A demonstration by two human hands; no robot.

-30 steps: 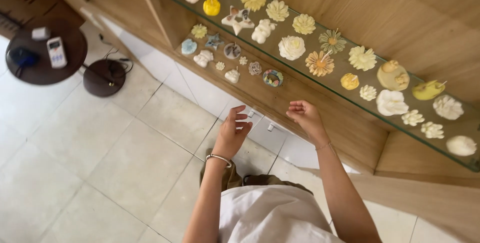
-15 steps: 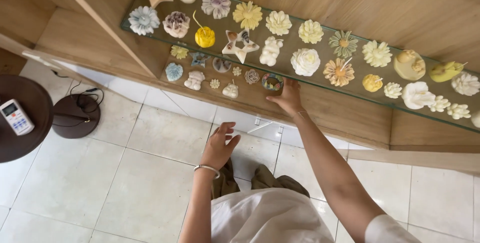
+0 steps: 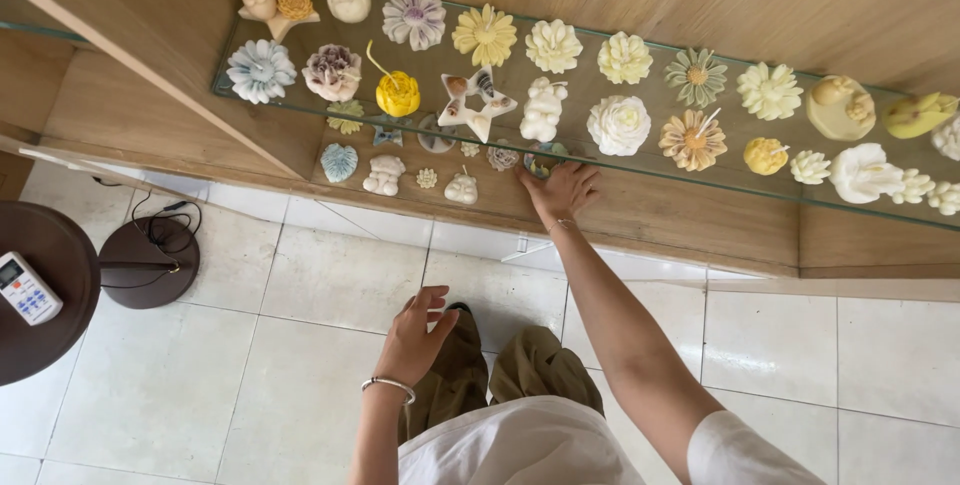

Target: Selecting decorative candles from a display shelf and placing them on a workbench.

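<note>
My right hand [image 3: 562,190] reaches onto the lower wooden shelf [image 3: 660,213], under the glass shelf [image 3: 700,181]. Its fingers are spread, and the fingertips touch a small round teal piece [image 3: 543,156] without closing around it. My left hand [image 3: 416,333], with a thin bracelet at the wrist, hovers open over the tiled floor and holds nothing. Small wax figures lie left of my right hand: a white one [image 3: 461,188], a bear shape [image 3: 383,174] and a blue shell [image 3: 339,162].
The glass shelf carries several flower-shaped candles, among them a star [image 3: 477,100], a white rose [image 3: 618,125] and a yellow bud [image 3: 398,93]. At the left stand a dark round table [image 3: 55,325] with a remote [image 3: 27,288] and a round base with a cable [image 3: 148,261].
My right hand has moved forward and down from the shelf edge onto the lower shelf, up to the teal piece. My left hand dropped lower. The view shifted right along the shelves.
</note>
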